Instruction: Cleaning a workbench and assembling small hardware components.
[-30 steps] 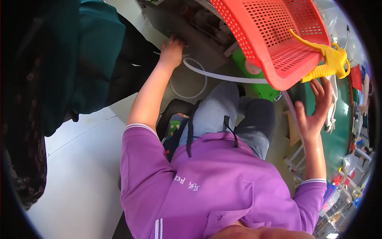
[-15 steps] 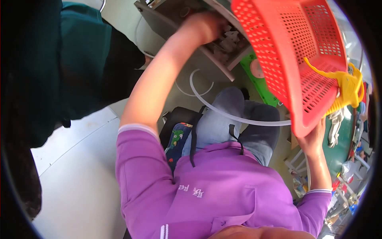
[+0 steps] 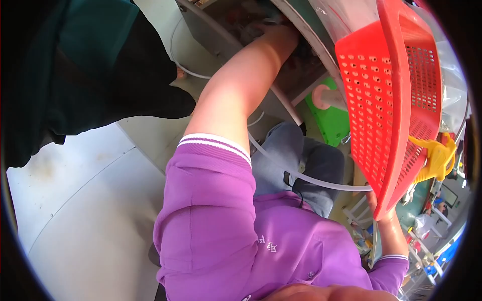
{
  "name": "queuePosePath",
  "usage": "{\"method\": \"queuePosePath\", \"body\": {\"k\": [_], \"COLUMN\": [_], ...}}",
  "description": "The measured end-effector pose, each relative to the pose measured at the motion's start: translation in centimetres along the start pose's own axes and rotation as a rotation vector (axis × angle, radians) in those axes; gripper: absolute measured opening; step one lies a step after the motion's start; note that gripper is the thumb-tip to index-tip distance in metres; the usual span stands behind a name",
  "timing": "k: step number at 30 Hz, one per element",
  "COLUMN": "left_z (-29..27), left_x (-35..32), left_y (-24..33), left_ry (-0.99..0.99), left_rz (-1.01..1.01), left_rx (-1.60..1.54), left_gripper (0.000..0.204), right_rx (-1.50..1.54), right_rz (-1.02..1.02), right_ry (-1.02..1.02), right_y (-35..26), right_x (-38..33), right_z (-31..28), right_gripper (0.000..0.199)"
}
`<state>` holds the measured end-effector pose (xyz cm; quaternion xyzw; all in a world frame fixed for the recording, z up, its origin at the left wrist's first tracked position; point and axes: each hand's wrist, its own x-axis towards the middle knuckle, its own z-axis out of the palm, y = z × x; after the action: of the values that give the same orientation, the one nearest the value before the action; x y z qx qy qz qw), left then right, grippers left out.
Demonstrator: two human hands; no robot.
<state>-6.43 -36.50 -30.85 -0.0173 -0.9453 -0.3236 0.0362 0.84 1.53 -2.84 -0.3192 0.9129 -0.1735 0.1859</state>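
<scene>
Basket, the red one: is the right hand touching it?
Cannot tell: in the head view, the basket hides much of the right hand, and with it any contact or gap.

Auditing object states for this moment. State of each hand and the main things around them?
Gray drawer: open.
Red basket: tilted steeply, opening turned to the picture's right.
Yellow air gun: lever out, apparently unpressed.
Pale hose: slack, curved.
Left forearm: extends into the drawer; grip unclear.
Right hand: partly behind the basket; grip hidden.
</scene>
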Motion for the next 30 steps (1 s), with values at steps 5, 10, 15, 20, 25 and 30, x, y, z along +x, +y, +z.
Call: {"method": "queuePosePath", "body": {"k": [5, 10, 15, 20, 25, 30], "left_z": [0.7, -1.6, -3.0, -4.2, -5.9, -8.4], "left_x": [-0.7, 5.0, 13.0, 17.4, 17.3, 11.1], "left_y": [-0.3, 2.6, 6.9, 8.8, 9.0, 7.4], "left_ry": [0.06, 0.174, 0.196, 0.157, 0.109, 0.04], "left_rz": [-0.072, -0.038, 0.106, 0.172, 0.148, 0.024], "left_rx": [-0.101, -0.161, -0.22, -0.229, -0.23, -0.214], "left_gripper": [0.022, 0.022, 0.021, 0.021, 0.022, 0.023], "right_rx": [0.829, -0.225, -0.238, -0.189, -0.099, -0.069], "right_rz": [0.275, -0.227, -0.269, -0.286, -0.333, -0.368], "right_ry": [-0.088, -0.057, 0.05, 0.095, 0.151, 0.189], "right_y": [-1.6, -1.7, -1.8, -1.9, -1.7, -1.5], "right_x": [0.2, 1.3, 0.9, 0.9, 0.7, 0.2], "right_z": [-0.2, -0.7, -0.7, -2.0, -2.4, -2.5], "right_gripper": [0.055, 0.055, 0.056, 0.057, 0.057, 0.06]}}
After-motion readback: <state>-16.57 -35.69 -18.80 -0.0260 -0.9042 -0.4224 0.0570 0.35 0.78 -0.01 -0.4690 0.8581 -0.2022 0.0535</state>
